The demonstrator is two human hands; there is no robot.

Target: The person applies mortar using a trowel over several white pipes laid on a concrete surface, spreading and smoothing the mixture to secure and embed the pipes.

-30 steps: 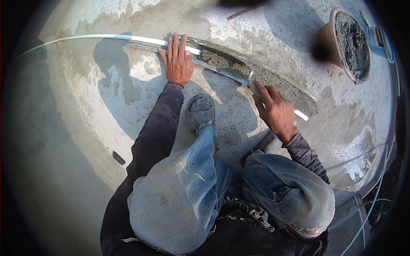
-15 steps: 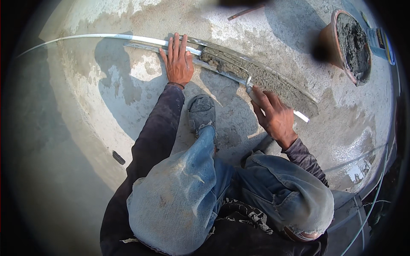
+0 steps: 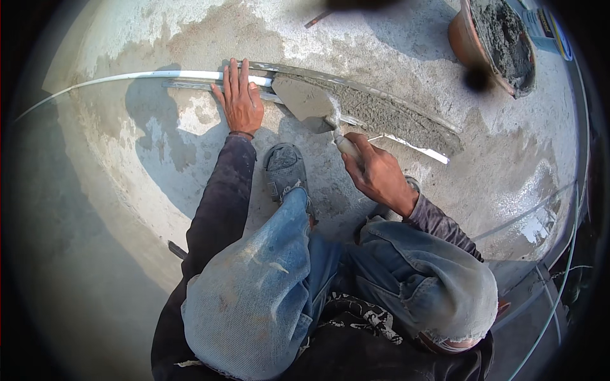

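Blue-rimmed container (image 3: 539, 24) upper right, reddish strip (image 3: 317, 20) near top, dark block (image 3: 177, 250) at left, pale cable (image 3: 554, 307) lower right

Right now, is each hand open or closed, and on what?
Left hand: open, laid across the white pipe.
Right hand: closed, holding the trowel.

- Beyond the trowel (image 3: 306, 103), past the far strip (image 3: 381, 91), bare concrete (image 3: 273, 35) leaves a hand room to pass.
- Just left of the trowel, the left hand (image 3: 244, 109) lies across the white pipe (image 3: 152, 75), blocking that side.
- Right of the trowel, wet mortar (image 3: 387, 109) allows passage only above it.
- Nearer than the trowel, the right hand (image 3: 382, 174) on its handle and a slippered foot (image 3: 286, 171) narrow the way.
- Far to the trowel's right, well apart, stands a bucket (image 3: 462, 38).
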